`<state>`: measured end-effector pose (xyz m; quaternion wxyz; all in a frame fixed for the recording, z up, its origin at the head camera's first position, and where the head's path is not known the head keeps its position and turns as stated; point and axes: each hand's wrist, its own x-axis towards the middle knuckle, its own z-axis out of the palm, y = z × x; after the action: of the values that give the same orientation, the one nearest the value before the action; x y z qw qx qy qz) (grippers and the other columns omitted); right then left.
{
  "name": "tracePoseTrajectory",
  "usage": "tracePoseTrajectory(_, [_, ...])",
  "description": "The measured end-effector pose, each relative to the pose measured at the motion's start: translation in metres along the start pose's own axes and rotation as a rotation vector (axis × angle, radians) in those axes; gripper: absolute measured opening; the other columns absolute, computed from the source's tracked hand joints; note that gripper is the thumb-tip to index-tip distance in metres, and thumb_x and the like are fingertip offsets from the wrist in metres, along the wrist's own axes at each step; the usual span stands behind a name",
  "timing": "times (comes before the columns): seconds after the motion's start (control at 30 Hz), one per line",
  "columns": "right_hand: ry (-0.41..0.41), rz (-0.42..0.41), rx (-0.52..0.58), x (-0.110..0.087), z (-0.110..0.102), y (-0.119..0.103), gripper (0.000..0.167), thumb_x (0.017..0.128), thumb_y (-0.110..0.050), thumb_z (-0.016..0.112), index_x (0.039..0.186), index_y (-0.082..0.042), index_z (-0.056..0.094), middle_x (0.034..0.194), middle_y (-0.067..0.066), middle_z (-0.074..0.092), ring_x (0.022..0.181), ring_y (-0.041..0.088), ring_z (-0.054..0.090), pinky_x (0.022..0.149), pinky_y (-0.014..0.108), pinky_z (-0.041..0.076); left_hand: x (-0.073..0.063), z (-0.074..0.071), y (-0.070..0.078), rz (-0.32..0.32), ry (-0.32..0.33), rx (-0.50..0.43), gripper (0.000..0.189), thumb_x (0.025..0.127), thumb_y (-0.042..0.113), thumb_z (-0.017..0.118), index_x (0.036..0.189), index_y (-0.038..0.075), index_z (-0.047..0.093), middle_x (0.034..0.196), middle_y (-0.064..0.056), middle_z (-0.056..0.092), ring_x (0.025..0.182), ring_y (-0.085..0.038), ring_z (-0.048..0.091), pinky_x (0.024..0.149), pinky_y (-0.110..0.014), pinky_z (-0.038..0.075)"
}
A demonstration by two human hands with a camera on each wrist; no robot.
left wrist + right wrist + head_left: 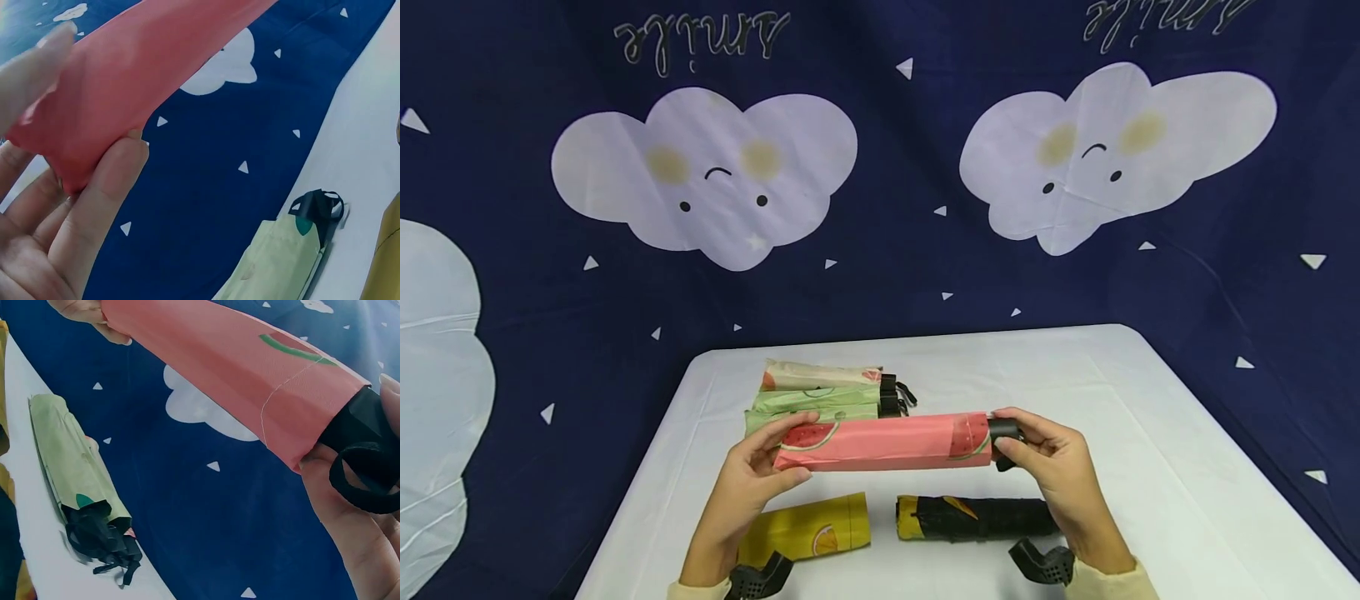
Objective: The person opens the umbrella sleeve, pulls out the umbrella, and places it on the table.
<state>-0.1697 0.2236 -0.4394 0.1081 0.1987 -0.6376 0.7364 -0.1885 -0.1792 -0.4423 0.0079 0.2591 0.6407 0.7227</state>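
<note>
Left hand (747,468) clamped on a long pink watermelon-print fabric sleeve (887,442), right hand (1064,463) pinching the stubby black handle (1002,428) sticking out of it.

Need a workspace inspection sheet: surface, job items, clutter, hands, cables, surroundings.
Surface: white tabletop with rounded far corners.
Job items: long pink watermelon-print fabric-sleeved umbrella with black handle, held above tabletop.
Clutter: yellow orange-slice-print fabric sleeve, black-and-yellow folded umbrella, near side; pale green folded umbrellas, cream folded umbrella, far side.
Hands: left hand grips end opposite handle; right hand pinches handle.
Cables: nothing seen.
Surroundings: navy fabric backdrop, white printed clouds.
</note>
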Motion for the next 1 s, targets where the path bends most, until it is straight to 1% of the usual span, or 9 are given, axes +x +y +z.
tracePoseTrajectory(0.07, [-0.012, -0.005, 0.02, 0.0, 0.001, 0.003, 0.035, 0.095, 0.015, 0.06, 0.13, 0.019, 0.056, 0.115, 0.013, 0.074, 0.093, 0.017, 0.074, 0.075, 0.029, 0.061, -0.001, 0.001, 0.001, -0.029, 0.03, 0.027, 0.058, 0.089, -0.011, 0.073, 0.143, -0.005, 0.053, 0.141, -0.019, 0.058, 0.117, -0.029, 0.064, 0.089, -0.034, 0.058])
tracePoseTrajectory(0.17, [-0.016, 0.005, 0.034, -0.002, 0.003, 0.006, 0.036, 0.095, 0.015, 0.06, 0.131, 0.019, 0.056, 0.118, 0.012, 0.074, 0.097, 0.017, 0.073, 0.077, 0.029, 0.06, -0.003, 0.001, 0.0, -0.054, 0.066, 0.047, 0.054, 0.088, -0.011, 0.073, 0.139, -0.008, 0.056, 0.132, -0.019, 0.062, 0.108, -0.027, 0.067, 0.085, -0.033, 0.06])
tracePoseTrajectory(0.3, [-0.004, 0.027, 0.029, -0.002, 0.005, 0.008, 0.036, 0.096, 0.014, 0.06, 0.131, 0.019, 0.055, 0.117, 0.012, 0.074, 0.094, 0.018, 0.074, 0.077, 0.029, 0.06, -0.005, -0.001, -0.002, -0.062, 0.077, 0.05, 0.053, 0.087, -0.011, 0.074, 0.137, -0.009, 0.057, 0.13, -0.019, 0.062, 0.108, -0.025, 0.066, 0.085, -0.033, 0.06])
tracePoseTrajectory(0.4, [0.006, 0.057, 0.021, -0.002, 0.004, 0.009, 0.035, 0.097, 0.011, 0.06, 0.131, 0.019, 0.055, 0.116, 0.013, 0.074, 0.09, 0.02, 0.075, 0.078, 0.031, 0.061, -0.007, -0.004, -0.003, -0.054, 0.082, 0.058, 0.052, 0.087, -0.009, 0.075, 0.136, -0.007, 0.058, 0.133, -0.017, 0.061, 0.11, -0.023, 0.065, 0.086, -0.032, 0.059])
tracePoseTrajectory(0.57, [0.042, 0.13, -0.012, -0.003, 0.0, 0.011, 0.035, 0.099, 0.003, 0.063, 0.131, 0.015, 0.057, 0.112, 0.011, 0.075, 0.086, 0.023, 0.076, 0.077, 0.032, 0.061, -0.01, -0.015, -0.005, -0.007, 0.071, 0.057, 0.052, 0.087, -0.012, 0.073, 0.136, -0.01, 0.057, 0.136, -0.014, 0.061, 0.111, -0.022, 0.065, 0.086, -0.031, 0.059])
tracePoseTrajectory(0.67, [0.05, 0.143, -0.005, -0.003, -0.003, 0.011, 0.036, 0.1, 0.002, 0.062, 0.132, 0.016, 0.055, 0.113, 0.012, 0.075, 0.086, 0.024, 0.076, 0.079, 0.032, 0.061, -0.012, -0.023, -0.005, 0.006, 0.071, 0.047, 0.052, 0.087, -0.016, 0.071, 0.137, -0.012, 0.055, 0.134, -0.013, 0.062, 0.109, -0.023, 0.066, 0.085, -0.031, 0.059])
tracePoseTrajectory(0.83, [0.059, 0.133, 0.025, -0.004, -0.007, 0.012, 0.036, 0.1, 0.005, 0.061, 0.133, 0.018, 0.054, 0.115, 0.01, 0.074, 0.088, 0.024, 0.076, 0.08, 0.032, 0.061, -0.017, -0.034, -0.004, 0.025, 0.077, 0.041, 0.052, 0.088, -0.018, 0.068, 0.137, -0.013, 0.053, 0.133, -0.011, 0.063, 0.109, -0.021, 0.066, 0.086, -0.029, 0.059])
tracePoseTrajectory(0.93, [0.067, 0.134, 0.048, -0.005, -0.009, 0.012, 0.036, 0.1, 0.006, 0.06, 0.133, 0.017, 0.054, 0.119, 0.009, 0.072, 0.092, 0.024, 0.076, 0.08, 0.034, 0.061, -0.023, -0.039, -0.004, 0.025, 0.087, 0.033, 0.052, 0.088, -0.02, 0.066, 0.138, -0.014, 0.053, 0.134, -0.011, 0.063, 0.11, -0.02, 0.066, 0.086, -0.027, 0.058])
tracePoseTrajectory(1.0, [0.073, 0.135, 0.064, -0.007, -0.011, 0.012, 0.036, 0.1, 0.007, 0.059, 0.134, 0.018, 0.053, 0.121, 0.01, 0.071, 0.096, 0.025, 0.075, 0.082, 0.036, 0.06, -0.027, -0.042, -0.004, 0.013, 0.105, 0.032, 0.052, 0.088, -0.02, 0.065, 0.138, -0.013, 0.053, 0.132, -0.011, 0.064, 0.108, -0.019, 0.066, 0.086, -0.027, 0.058])
